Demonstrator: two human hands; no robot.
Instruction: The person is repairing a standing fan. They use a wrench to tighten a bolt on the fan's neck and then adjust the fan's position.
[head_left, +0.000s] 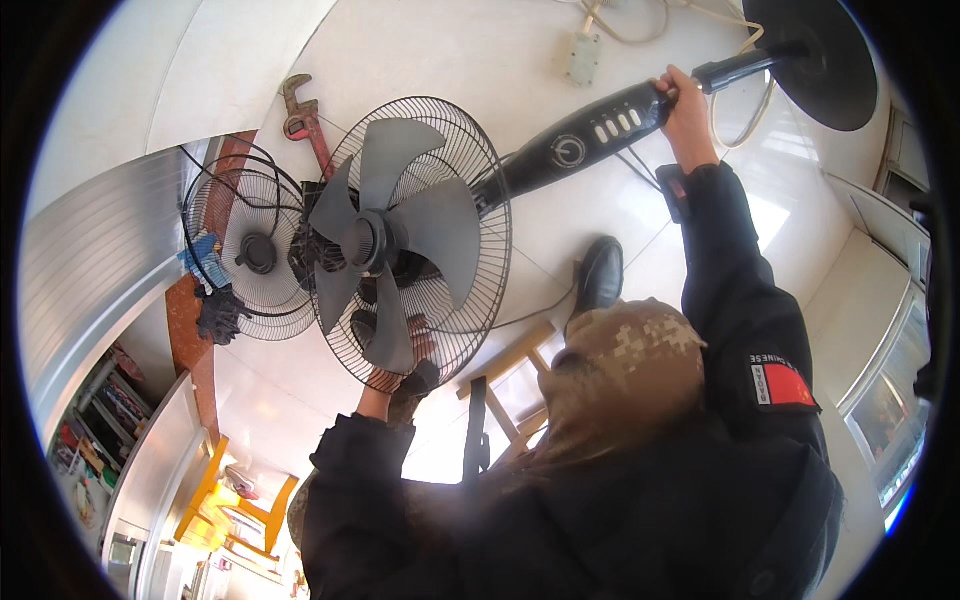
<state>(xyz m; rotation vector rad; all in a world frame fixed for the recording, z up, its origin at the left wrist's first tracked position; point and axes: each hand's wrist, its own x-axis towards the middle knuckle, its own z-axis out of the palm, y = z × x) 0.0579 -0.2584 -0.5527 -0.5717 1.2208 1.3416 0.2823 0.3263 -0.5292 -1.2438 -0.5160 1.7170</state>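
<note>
A black pedestal fan lies tilted across my view, its control column (592, 139) pointing up and right to a round black base (825, 64). My right hand (681, 101) is closed around the pole just beyond the column's end. Five grey fan blades (442, 229) show in the rear wire guard (491, 300), with no front guard over them. My left hand (409, 352) is behind the lower part of that guard, partly hidden by wires and a blade; its grip cannot be made out. A separate wire guard (259, 300) lies left of the blades.
A red pipe wrench (307, 127) lies on the tiled floor above the fan head. A pale power strip (583, 58) and loose cables lie near the top. Black gloves (219, 313) and a blue cloth (202, 257) are at the left. A wooden stool (510, 360) stands near my legs.
</note>
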